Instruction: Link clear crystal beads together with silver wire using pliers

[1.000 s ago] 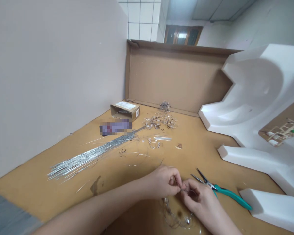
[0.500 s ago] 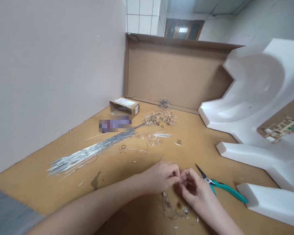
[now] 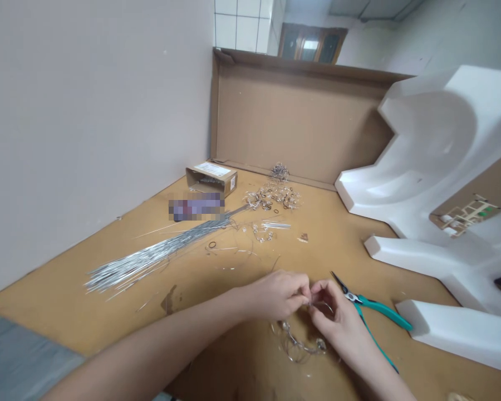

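Fingertip to fingertip, my left hand [image 3: 278,294] and my right hand [image 3: 338,312] pinch a thin wire between them. The fingers hide most of the pinched spot. Below them a loose, looped beaded wire [image 3: 297,346] with clear beads hangs or lies near the table; whether it joins the pinched part I cannot tell. Needle-nose pliers [image 3: 379,312] with teal handles lie beside my right hand, jaws pointing away, one handle partly behind the forearm. Left of my hands a bundle of straight silver wires [image 3: 150,256] lies across the brown tabletop [image 3: 329,223].
Farther back lie a pile of beaded wire pieces [image 3: 273,196], a tangled clump [image 3: 280,171], a small open cardboard box [image 3: 212,179] and a blurred purple item [image 3: 197,206]. White foam packing [image 3: 426,262] borders the right side. A cardboard panel [image 3: 296,122] stands behind.
My hands stay pinched together and shift slightly up in the view. The camera view moves a little, and more of the pliers' second handle shows.
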`<state>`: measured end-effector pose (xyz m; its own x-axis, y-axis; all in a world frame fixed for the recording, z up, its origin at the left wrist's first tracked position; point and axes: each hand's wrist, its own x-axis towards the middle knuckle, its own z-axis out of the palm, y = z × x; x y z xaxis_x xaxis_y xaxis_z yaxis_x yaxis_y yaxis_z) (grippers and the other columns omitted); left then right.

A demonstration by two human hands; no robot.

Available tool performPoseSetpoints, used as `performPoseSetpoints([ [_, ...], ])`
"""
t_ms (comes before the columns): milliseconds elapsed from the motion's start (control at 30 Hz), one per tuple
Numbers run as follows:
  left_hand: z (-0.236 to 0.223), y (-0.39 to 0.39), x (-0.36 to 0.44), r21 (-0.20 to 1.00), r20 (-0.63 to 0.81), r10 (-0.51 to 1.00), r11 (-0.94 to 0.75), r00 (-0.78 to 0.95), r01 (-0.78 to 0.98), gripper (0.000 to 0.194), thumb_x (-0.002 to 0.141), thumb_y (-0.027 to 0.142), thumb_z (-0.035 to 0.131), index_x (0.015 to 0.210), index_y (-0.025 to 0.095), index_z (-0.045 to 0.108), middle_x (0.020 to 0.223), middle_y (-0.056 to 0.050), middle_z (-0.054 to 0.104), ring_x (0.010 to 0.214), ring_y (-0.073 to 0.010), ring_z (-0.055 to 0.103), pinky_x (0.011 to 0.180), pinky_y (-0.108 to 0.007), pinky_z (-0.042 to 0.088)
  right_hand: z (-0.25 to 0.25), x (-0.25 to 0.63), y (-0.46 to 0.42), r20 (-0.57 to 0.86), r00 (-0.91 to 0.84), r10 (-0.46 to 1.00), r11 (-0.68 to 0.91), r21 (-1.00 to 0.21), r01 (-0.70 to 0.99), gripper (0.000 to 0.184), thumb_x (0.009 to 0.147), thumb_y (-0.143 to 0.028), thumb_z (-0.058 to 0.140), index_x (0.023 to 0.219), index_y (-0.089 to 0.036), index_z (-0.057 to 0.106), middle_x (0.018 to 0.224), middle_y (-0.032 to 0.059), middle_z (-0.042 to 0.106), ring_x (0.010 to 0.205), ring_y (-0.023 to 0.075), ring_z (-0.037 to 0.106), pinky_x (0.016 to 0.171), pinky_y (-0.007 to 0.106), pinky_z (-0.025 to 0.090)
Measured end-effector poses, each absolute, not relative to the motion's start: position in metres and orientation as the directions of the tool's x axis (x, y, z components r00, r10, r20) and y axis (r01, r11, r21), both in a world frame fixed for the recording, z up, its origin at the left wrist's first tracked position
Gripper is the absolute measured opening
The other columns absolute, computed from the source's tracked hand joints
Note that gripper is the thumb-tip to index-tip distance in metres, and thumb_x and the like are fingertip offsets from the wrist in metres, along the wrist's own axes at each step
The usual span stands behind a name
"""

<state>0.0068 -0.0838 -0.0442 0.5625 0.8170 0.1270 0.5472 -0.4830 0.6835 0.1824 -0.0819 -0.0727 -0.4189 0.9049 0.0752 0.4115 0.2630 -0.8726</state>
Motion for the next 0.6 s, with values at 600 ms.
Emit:
performPoseSetpoints([
  [600, -0.053, -0.081, 0.005, 0.710, 0.168, 0.765, -0.531, 0.622, 0.462, 0.011, 0.081, 0.016, 0.045, 0.085, 0.018, 0.055, 0.090, -0.001, 0.063, 0.081, -0.0101, 0.055, 0.071, -0.019, 0.040, -0.052, 0.258, -0.073, 0.184, -0.373, 0.909, 0.414, -0.321, 0.852, 0.042, 0.075, -0.041, 0.049, 0.112, -0.020, 0.050, 0.113, 0.0110, 0.058, 0.104, 0.0264, 0.052, 0.090, 0.042, 0.039],
])
